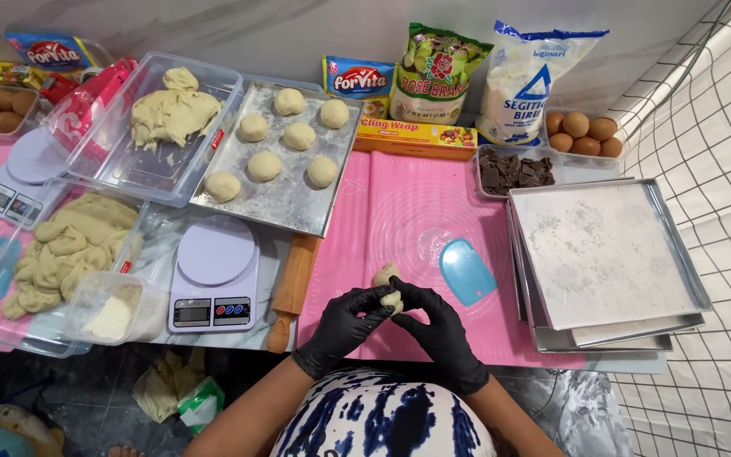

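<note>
I pinch the small pale dough lump between my black-gloved left hand and right hand, equally near, above the pink silicone mat's front edge.

Bright, even overhead light, colours clean, soft short shadows beneath the stacked metal trays, dull glare on the floured baking tray, mild sheen on the black gloves, centre sharp, slight wide-angle bending at the edges, lower floor area dimmer.
</note>
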